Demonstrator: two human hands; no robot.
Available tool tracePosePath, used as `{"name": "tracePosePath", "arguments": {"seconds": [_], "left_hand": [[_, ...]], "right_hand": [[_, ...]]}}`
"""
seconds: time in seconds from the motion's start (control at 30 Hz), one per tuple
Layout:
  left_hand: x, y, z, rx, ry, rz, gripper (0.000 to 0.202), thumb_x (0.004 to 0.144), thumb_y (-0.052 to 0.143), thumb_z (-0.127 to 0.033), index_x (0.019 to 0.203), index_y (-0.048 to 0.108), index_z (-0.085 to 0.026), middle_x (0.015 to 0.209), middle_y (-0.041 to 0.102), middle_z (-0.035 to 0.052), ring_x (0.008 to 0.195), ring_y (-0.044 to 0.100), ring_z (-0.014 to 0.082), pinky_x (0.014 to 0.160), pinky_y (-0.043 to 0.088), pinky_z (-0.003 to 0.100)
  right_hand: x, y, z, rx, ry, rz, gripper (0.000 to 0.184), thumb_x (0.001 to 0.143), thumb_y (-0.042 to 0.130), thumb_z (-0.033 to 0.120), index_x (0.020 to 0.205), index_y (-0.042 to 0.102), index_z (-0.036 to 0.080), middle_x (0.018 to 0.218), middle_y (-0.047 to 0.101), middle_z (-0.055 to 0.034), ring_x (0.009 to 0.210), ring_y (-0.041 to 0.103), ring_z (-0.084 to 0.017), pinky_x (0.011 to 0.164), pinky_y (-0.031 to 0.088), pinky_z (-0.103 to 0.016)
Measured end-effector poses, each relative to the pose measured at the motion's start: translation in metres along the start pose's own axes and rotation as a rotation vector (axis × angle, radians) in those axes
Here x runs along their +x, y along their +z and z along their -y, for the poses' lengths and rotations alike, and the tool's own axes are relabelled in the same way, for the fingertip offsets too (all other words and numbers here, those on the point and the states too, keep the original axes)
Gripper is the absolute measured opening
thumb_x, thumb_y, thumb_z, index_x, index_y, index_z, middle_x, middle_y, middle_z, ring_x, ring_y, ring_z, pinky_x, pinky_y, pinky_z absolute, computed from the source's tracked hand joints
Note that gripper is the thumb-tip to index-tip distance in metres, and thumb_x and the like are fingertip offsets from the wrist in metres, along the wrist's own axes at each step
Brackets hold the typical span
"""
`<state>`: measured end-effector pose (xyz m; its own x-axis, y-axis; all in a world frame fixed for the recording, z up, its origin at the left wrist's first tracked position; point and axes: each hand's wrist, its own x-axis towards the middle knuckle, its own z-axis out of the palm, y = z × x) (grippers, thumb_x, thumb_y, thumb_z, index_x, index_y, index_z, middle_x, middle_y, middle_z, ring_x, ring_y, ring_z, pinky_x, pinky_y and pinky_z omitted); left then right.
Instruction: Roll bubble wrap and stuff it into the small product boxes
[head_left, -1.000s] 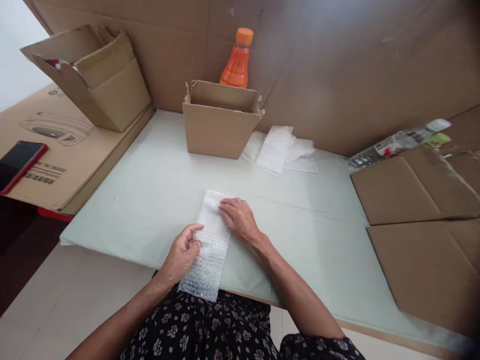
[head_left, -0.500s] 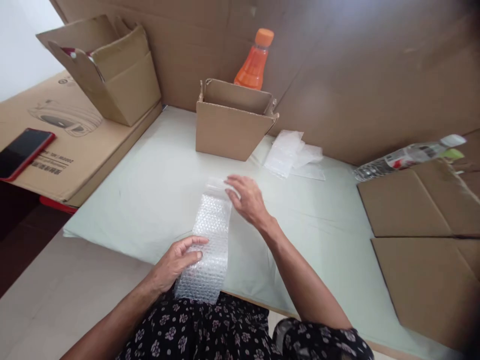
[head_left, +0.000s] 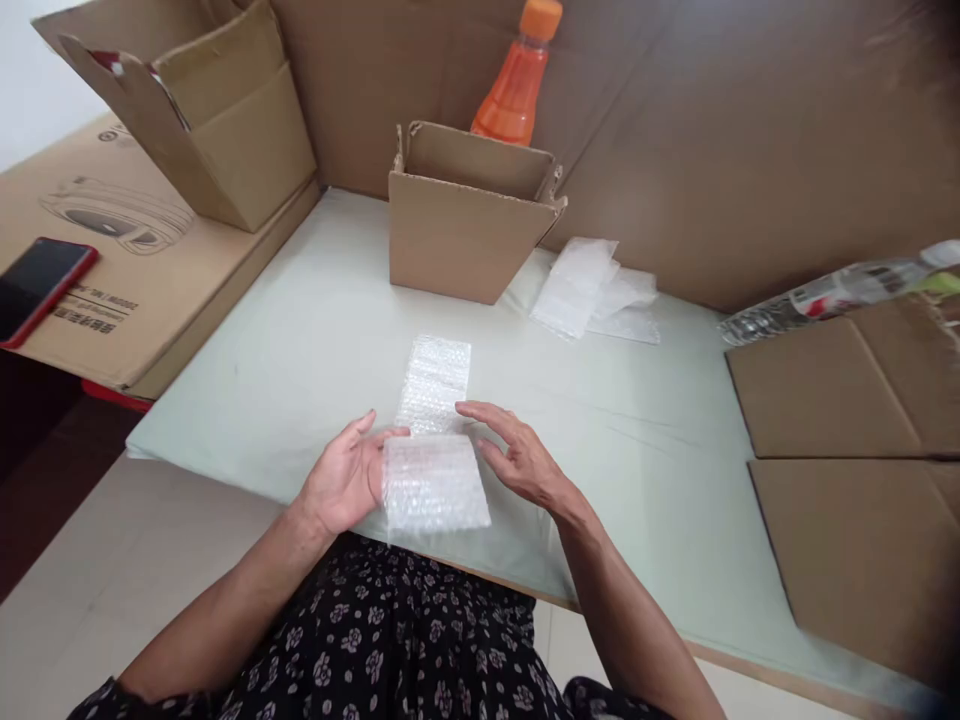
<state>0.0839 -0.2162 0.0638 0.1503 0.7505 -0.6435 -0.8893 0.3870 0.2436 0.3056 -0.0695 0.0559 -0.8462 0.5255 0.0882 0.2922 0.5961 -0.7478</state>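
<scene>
A clear bubble wrap sheet [head_left: 433, 385] lies on the pale cloth-covered table, its near part folded up and tilted over itself toward me. My left hand [head_left: 349, 475] is at the left edge of the raised flap, palm turned up, thumb apart and fingertips at the fold; some of its fingers are hidden behind the flap. At the right side, my right hand [head_left: 521, 455] hovers with fingers spread, fingertips close to the sheet's edge. Whether they touch it I cannot tell.
An open cardboard box [head_left: 457, 235] stands behind the sheet, with an orange bottle [head_left: 514, 90] behind it. Several bubble wrap pieces [head_left: 581, 285] lie to its right. Flat cardboard [head_left: 840, 390] and a clear bottle [head_left: 840, 295] are far right. A phone [head_left: 45, 285] rests on the left carton [head_left: 142, 310].
The near end of the bubble wrap has come up off the table edge and folded over. My left hand has turned palm up; my right hand has drawn nearer to me.
</scene>
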Motion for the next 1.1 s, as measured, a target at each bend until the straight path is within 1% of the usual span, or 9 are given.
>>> {"name": "tracePosePath", "arguments": {"seconds": [0.13, 0.27, 0.4, 0.5, 0.6, 0.77, 0.93, 1.0, 1.1], "left_hand": [[0.012, 0.006, -0.005, -0.07, -0.061, 0.065, 0.061, 0.099, 0.04, -0.052, 0.124, 0.062, -0.001, 0.105, 0.074, 0.0213, 0.102, 0.072, 0.0343, 0.094, 0.055, 0.047], [0.009, 0.007, -0.002, -0.033, 0.001, 0.011, 0.058, 0.102, 0.034, -0.051, 0.121, 0.062, -0.004, 0.105, 0.075, 0.0208, 0.097, 0.074, 0.0327, 0.084, 0.059, 0.045], [-0.001, -0.001, 0.0, 0.102, 0.115, 0.005, 0.048, 0.101, 0.038, -0.051, 0.11, 0.063, -0.011, 0.106, 0.076, 0.0193, 0.088, 0.075, 0.0297, 0.067, 0.062, 0.039], [-0.007, -0.006, 0.0, 0.266, 0.116, -0.021, 0.031, 0.092, 0.06, -0.042, 0.105, 0.059, -0.014, 0.102, 0.077, 0.0194, 0.082, 0.076, 0.0262, 0.062, 0.06, 0.032], [-0.008, -0.005, 0.003, 0.438, 0.135, -0.074, 0.032, 0.081, 0.075, -0.032, 0.103, 0.058, -0.016, 0.092, 0.078, 0.0126, 0.072, 0.074, 0.0202, 0.059, 0.057, 0.027], [-0.005, -0.003, 0.003, 0.741, 0.237, -0.086, 0.034, 0.078, 0.076, -0.043, 0.089, 0.062, -0.014, 0.077, 0.074, 0.0063, 0.062, 0.07, 0.016, 0.061, 0.056, 0.028], [-0.011, -0.009, 0.003, 0.971, 0.271, -0.192, 0.052, 0.085, 0.065, -0.046, 0.123, 0.058, -0.012, 0.07, 0.07, 0.0028, 0.06, 0.066, 0.0173, 0.061, 0.054, 0.031], [-0.014, -0.013, 0.008, 1.155, 0.405, -0.278, 0.049, 0.09, 0.058, -0.042, 0.129, 0.058, -0.013, 0.068, 0.067, 0.0016, 0.063, 0.064, 0.0181, 0.063, 0.055, 0.033], [-0.015, -0.016, 0.016, 1.517, 0.853, -0.36, 0.037, 0.092, 0.057, -0.031, 0.126, 0.064, -0.017, 0.092, 0.071, 0.0088, 0.089, 0.067, 0.0239, 0.083, 0.056, 0.04]], "right_hand": [[-0.018, 0.01, 0.01, 0.099, 0.054, 0.017, 0.061, 0.087, 0.057, 0.018, 0.146, 0.049, 0.031, 0.142, 0.06, -0.0068, 0.131, 0.056, -0.026, 0.11, 0.045, -0.05], [-0.006, 0.026, 0.017, 0.205, 0.172, -0.17, 0.018, 0.092, 0.056, 0.031, 0.101, 0.07, 0.023, 0.1, 0.074, -0.0044, 0.098, 0.067, -0.022, 0.094, 0.05, -0.039], [0.011, 0.036, 0.014, 0.201, 0.322, -0.241, 0.022, 0.091, 0.048, 0.029, 0.08, 0.065, 0.02, 0.076, 0.067, -0.001, 0.074, 0.061, -0.017, 0.071, 0.045, -0.028], [0.018, 0.038, 0.014, -0.016, 0.342, -0.198, 0.022, 0.091, 0.049, 0.027, 0.074, 0.062, 0.021, 0.071, 0.065, -0.0004, 0.07, 0.057, -0.017, 0.069, 0.041, -0.029], [0.017, 0.038, 0.019, -0.221, 0.355, -0.177, 0.023, 0.091, 0.051, 0.025, 0.07, 0.059, 0.021, 0.067, 0.064, -0.001, 0.069, 0.056, -0.019, 0.071, 0.039, -0.032], [0.003, 0.037, 0.028, -0.248, 0.295, -0.204, 0.022, 0.096, 0.051, 0.028, 0.077, 0.061, 0.023, 0.075, 0.069, -0.001, 0.073, 0.059, -0.02, 0.073, 0.04, -0.033], [-0.004, 0.04, 0.024, -0.416, 0.317, -0.146, 0.018, 0.094, 0.055, 0.023, 0.077, 0.061, 0.022, 0.078, 0.071, -0.0026, 0.075, 0.057, -0.022, 0.071, 0.034, -0.034], [-0.003, 0.044, 0.021, -0.487, 0.327, -0.109, 0.017, 0.093, 0.057, 0.022, 0.077, 0.061, 0.022, 0.079, 0.072, -0.0033, 0.075, 0.056, -0.022, 0.07, 0.031, -0.035], [0.0, 0.047, 0.017, -0.552, 0.331, -0.079, 0.017, 0.094, 0.059, 0.022, 0.077, 0.062, 0.021, 0.079, 0.072, -0.0043, 0.077, 0.057, -0.023, 0.07, 0.03, -0.036]]}}
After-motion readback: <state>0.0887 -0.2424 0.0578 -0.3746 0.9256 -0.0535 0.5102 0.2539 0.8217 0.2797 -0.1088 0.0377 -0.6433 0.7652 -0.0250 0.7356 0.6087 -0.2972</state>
